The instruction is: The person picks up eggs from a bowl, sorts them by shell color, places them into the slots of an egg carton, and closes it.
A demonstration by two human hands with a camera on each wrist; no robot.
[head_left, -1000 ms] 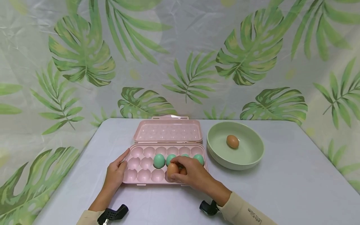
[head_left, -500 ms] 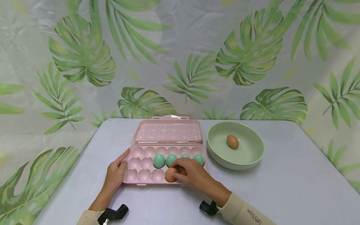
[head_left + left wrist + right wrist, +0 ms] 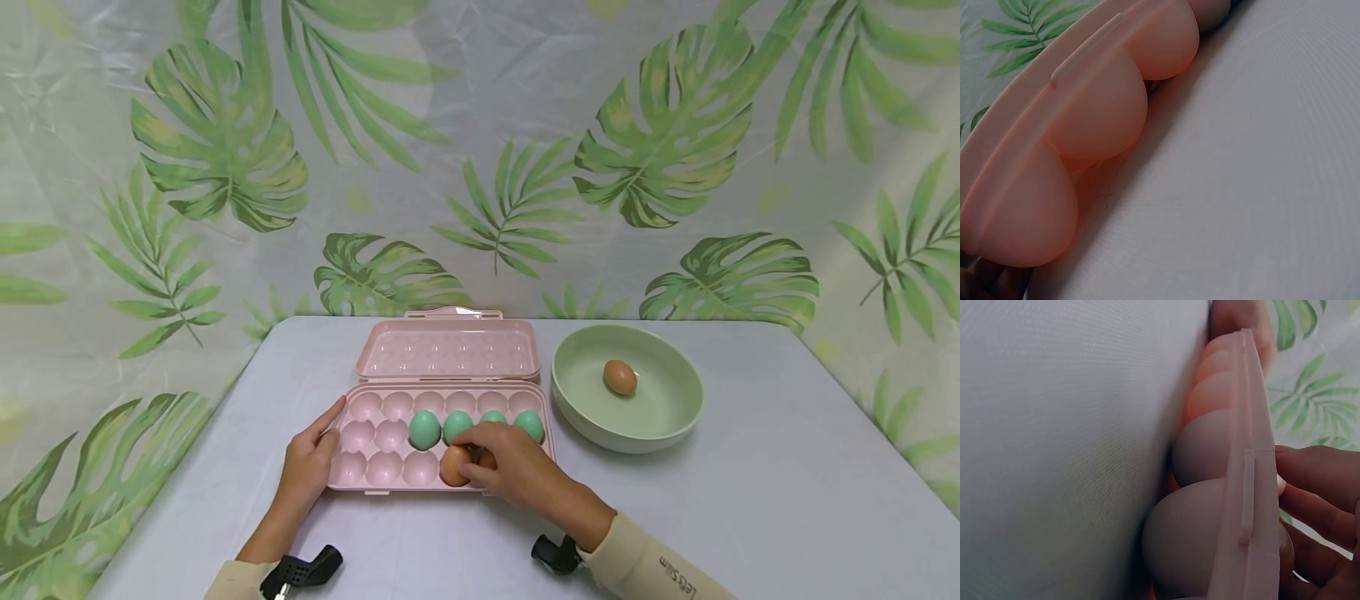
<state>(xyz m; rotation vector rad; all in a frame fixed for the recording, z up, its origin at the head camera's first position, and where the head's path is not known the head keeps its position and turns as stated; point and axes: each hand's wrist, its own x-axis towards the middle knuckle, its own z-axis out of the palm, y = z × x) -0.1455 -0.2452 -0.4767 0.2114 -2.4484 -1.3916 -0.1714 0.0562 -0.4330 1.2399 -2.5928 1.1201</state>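
Observation:
A pink plastic egg box [image 3: 385, 468] lies with its lid folded back. My left hand [image 3: 309, 454] grips its left end; in the left wrist view, fingers [image 3: 1005, 284] curl against the underside of a corner cup. My right hand [image 3: 517, 467] pinches a brown egg [image 3: 454, 467] between thumb and fingers, the egg sitting in a front-row cup. Partly hidden behind those fingers is another brown egg [image 3: 487, 459]. Several green eggs, such as this green egg [image 3: 425, 430], fill the right of the middle row. In the right wrist view the box wall [image 3: 1250, 506] covers most of the pinched egg.
To the right of the box stands a light green bowl [image 3: 660, 417] with one brown egg [image 3: 620, 377] in it. The lid [image 3: 447, 346] lies towards the back edge of the white table [image 3: 765, 450]. A leaf-patterned cloth [image 3: 525, 100] hangs behind.
The brown egg in my right hand has gone down into its front-row cup and tilted over. The right hand has shifted only slightly; my left hand has stayed put.

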